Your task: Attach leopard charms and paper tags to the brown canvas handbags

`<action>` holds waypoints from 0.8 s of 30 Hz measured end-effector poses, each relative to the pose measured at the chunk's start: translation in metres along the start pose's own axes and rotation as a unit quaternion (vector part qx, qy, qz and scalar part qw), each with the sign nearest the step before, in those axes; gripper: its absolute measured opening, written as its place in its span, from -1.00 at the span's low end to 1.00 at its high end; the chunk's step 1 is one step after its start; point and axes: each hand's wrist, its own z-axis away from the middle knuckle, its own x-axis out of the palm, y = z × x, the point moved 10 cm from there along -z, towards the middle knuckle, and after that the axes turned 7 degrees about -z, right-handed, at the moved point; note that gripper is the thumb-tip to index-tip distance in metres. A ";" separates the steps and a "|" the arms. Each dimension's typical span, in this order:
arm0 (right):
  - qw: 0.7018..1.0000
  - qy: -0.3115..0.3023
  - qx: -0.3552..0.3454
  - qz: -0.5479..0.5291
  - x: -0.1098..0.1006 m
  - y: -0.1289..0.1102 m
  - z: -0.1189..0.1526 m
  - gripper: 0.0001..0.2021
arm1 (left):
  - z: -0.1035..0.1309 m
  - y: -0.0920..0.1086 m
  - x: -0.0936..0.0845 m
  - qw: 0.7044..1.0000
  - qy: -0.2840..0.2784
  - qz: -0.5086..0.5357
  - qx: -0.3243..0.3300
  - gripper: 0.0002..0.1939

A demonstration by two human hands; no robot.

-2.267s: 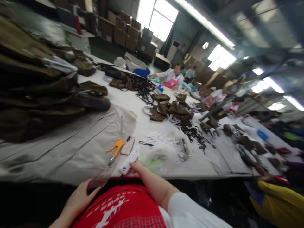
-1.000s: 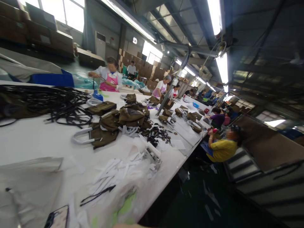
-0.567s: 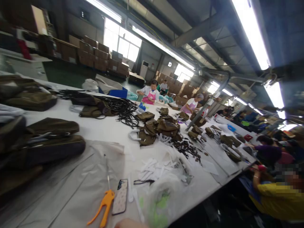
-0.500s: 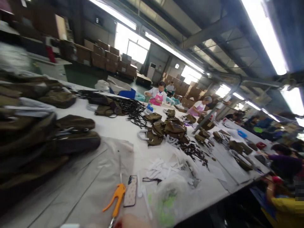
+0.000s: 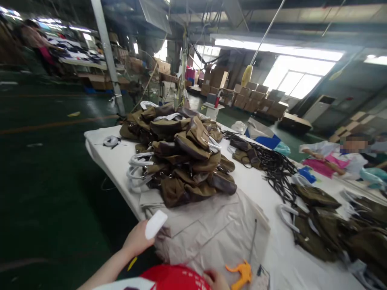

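My left hand (image 5: 137, 240) is closed on a white flat piece (image 5: 156, 223) with rounded corners, held off the table's near edge. My right hand (image 5: 217, 280) shows only in part at the bottom edge, blurred, against a red apron (image 5: 172, 278); its fingers cannot be made out clearly. Just right of it lies an orange air blow gun (image 5: 242, 274) with a long thin nozzle, beside a patterned phone (image 5: 262, 280) cut off by the frame. Ahead of my left hand, olive-brown bags (image 5: 187, 161) with dark trim and white-wrapped handles are heaped up.
A grey cloth sheet (image 5: 211, 225) covers the near part of the white table (image 5: 260, 185). Black straps (image 5: 275, 169) lie in a tangle, with more bags (image 5: 320, 225) at right. Across the table sits a person in a pink apron (image 5: 328, 163). Green floor (image 5: 54, 193) stretches left.
My view has swung left, bringing the whole bag heap and the floor into sight. My left hand with the white piece has come into view. The blow gun now appears further right.
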 end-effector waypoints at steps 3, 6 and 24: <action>1.000 0.006 0.017 -0.017 -0.012 -0.007 0.003 -0.77 | -0.003 0.013 0.001 0.998 -0.029 -0.024 0.054 -0.51; 0.999 0.006 0.032 -0.016 -0.021 -0.008 0.000 -0.71 | -0.010 0.034 0.016 0.994 -0.062 -0.034 0.085 -0.42; 0.945 0.304 -0.116 0.017 -0.282 -0.065 0.160 -0.63 | -0.015 0.210 0.003 0.971 -0.101 0.074 0.203 -0.22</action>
